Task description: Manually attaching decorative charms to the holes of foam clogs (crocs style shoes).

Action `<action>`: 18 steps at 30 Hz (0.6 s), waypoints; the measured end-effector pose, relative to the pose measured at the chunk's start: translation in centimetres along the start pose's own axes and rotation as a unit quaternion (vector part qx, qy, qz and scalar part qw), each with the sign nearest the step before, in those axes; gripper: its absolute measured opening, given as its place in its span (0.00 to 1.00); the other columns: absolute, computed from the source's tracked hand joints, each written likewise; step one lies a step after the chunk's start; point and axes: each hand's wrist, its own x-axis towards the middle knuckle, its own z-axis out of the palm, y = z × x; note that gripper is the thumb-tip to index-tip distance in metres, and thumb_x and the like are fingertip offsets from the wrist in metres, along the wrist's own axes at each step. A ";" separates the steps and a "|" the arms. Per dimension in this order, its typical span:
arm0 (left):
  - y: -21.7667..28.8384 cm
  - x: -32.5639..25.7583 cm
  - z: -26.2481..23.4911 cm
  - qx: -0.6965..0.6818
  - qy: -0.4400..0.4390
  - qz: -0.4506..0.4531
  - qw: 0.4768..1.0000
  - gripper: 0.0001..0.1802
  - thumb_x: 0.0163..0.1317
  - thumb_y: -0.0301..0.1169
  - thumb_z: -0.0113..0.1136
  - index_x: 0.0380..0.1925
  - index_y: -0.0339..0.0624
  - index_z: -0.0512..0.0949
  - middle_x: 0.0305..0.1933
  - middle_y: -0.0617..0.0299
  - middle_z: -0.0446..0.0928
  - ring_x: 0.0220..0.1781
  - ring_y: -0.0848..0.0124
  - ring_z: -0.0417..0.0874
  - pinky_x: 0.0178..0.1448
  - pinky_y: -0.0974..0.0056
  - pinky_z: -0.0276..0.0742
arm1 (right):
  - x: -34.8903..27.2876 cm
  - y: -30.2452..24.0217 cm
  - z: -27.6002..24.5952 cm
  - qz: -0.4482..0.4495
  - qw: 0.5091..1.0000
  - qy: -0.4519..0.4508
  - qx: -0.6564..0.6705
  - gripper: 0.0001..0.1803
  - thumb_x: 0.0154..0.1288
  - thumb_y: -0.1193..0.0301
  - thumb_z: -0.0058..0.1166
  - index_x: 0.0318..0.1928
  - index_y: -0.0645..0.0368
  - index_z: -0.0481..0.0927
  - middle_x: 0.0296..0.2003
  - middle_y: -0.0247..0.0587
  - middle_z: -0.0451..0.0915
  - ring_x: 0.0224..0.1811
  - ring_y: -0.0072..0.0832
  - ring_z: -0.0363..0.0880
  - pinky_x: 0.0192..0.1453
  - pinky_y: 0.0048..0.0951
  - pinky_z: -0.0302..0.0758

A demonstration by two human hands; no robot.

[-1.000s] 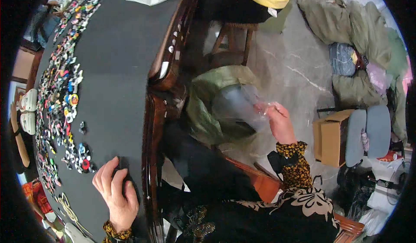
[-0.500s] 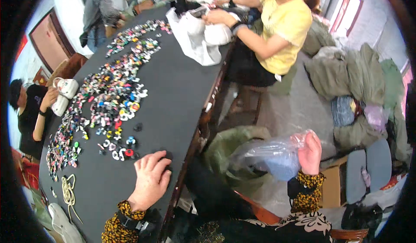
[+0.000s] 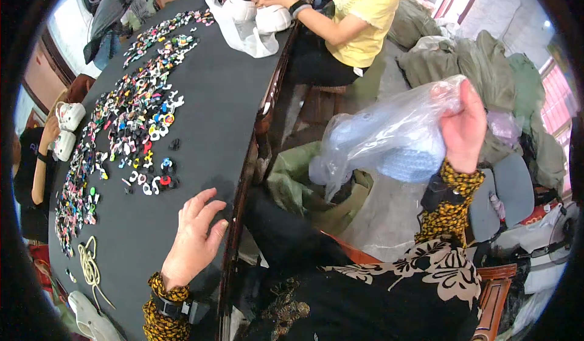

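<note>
My right hand (image 3: 465, 131) is closed on the top of a clear plastic bag (image 3: 389, 119), held up to the right of the table. Inside the bag are light blue, shoe-like things (image 3: 413, 160) with a textured surface; the plastic partly blurs their shape. Below the bag, an open green sack (image 3: 286, 183) stands on the floor. My left hand (image 3: 193, 237) hovers over or rests lightly on the black table (image 3: 210, 116) near its right edge, fingers spread and holding nothing.
Small colourful charm-like pieces (image 3: 131, 122) are heaped along the table. A cord (image 3: 90, 268) and a pale shoe (image 3: 88, 313) lie at the near left. Across, a person in yellow (image 3: 365, 21) handles white shoes (image 3: 274, 17). Grey chairs (image 3: 514, 186) and green sacks (image 3: 493, 67) stand right.
My right hand has lifted the bag up and outward, bringing the blue things above the sack. My left hand has shifted slightly left and stays spread. The view has shifted too.
</note>
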 end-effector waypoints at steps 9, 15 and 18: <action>1.5 0.0 -1.5 0.005 -0.034 0.062 0.998 0.26 0.61 0.34 0.60 0.57 0.36 0.67 0.65 0.45 0.63 0.64 0.46 0.65 0.66 0.51 0.63 | 2.5 -12.0 3.6 -0.037 0.985 -0.145 0.087 0.14 0.72 0.67 0.46 0.49 0.64 0.76 0.47 0.49 0.81 0.50 0.37 0.79 0.58 0.37 0.73; 2.9 6.5 -0.3 0.031 0.067 0.142 0.987 0.35 0.59 0.38 0.63 0.62 0.34 0.61 0.66 0.42 0.59 0.63 0.44 0.65 0.65 0.50 0.64 | 2.5 -17.9 0.8 -0.048 0.993 -0.094 0.057 0.17 0.72 0.64 0.46 0.51 0.64 0.76 0.50 0.47 0.79 0.54 0.35 0.76 0.62 0.37 0.71; 4.1 10.1 0.2 0.074 0.118 0.160 0.977 0.37 0.56 0.40 0.64 0.61 0.32 0.61 0.65 0.41 0.60 0.63 0.47 0.65 0.63 0.49 0.64 | 0.8 -19.4 0.4 -0.089 0.994 -0.055 0.011 0.18 0.72 0.62 0.47 0.51 0.62 0.76 0.50 0.46 0.79 0.54 0.35 0.76 0.59 0.37 0.74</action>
